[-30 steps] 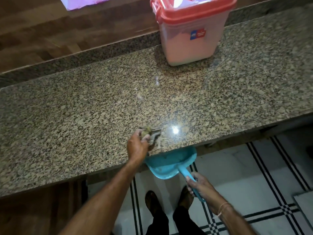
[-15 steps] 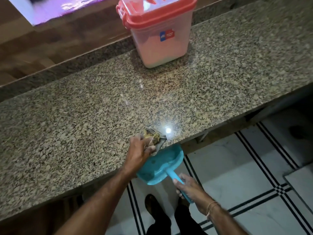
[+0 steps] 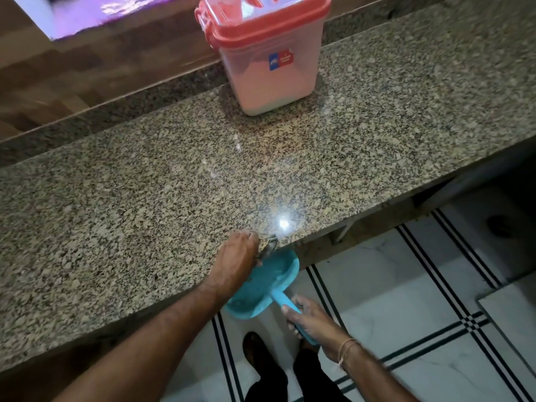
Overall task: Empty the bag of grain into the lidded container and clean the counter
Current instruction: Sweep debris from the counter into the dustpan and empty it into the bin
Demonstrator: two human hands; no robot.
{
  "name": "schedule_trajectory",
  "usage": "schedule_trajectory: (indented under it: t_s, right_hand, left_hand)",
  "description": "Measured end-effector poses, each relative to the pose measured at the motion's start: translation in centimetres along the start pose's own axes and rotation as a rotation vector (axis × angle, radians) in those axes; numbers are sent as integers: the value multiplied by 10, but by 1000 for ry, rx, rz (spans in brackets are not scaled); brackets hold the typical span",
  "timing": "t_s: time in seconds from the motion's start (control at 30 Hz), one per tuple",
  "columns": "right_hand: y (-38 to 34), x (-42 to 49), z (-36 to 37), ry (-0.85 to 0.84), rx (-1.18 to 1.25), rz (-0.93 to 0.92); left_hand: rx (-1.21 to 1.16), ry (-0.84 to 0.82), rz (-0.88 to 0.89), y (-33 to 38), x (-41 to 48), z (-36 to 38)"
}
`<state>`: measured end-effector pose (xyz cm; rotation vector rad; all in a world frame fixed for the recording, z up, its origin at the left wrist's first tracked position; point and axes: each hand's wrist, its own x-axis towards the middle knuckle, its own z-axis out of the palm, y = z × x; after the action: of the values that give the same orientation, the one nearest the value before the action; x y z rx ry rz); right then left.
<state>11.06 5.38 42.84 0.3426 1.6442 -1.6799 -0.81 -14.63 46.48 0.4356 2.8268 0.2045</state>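
Observation:
A clear plastic container (image 3: 269, 68) with a red lid closed on it stands at the back of the speckled granite counter (image 3: 145, 198); pale grain fills its lower part. My left hand (image 3: 237, 259) is at the counter's front edge, closed on a small crumpled cloth (image 3: 266, 243) that touches the edge. Just below that edge my right hand (image 3: 307, 317) holds the handle of a turquoise dustpan (image 3: 261, 285), whose open pan sits under the cloth. No bag is in view.
A wooden ledge (image 3: 87, 71) runs behind the counter, with a bright purple-lit surface (image 3: 110, 10) at the top left. Below is white tiled floor (image 3: 406, 300) with black stripes, and my feet (image 3: 255, 349) stand close to the counter.
My left hand has drawn the cloth toward the counter's front edge and partly over it. The dustpan stays beneath the edge. The view has shifted, so the container sits further left in frame.

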Motion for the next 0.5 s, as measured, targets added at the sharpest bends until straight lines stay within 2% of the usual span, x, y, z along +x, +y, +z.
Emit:
schedule_trajectory:
  t_s: [0.13,0.27,0.4,0.47,0.5]
  right_hand:
    - [-6,2,6,-22,-3,-1]
    - [-10,0,8,-21,1,-11]
    - [-8,0,8,-20,26,-3]
    - [-8,0,8,-26,26,-8]
    - [-9,0,8,-30,22,-12]
  left_hand:
    - [-69,-17,-72,1,12,-12]
    - [-114,66,-87,0,-5,-9]
    - [-28,108,-60,3,-31,10]
    - [-64,136,-37,2,-38,7]
    - [-105,161,-83,-2,-38,0]
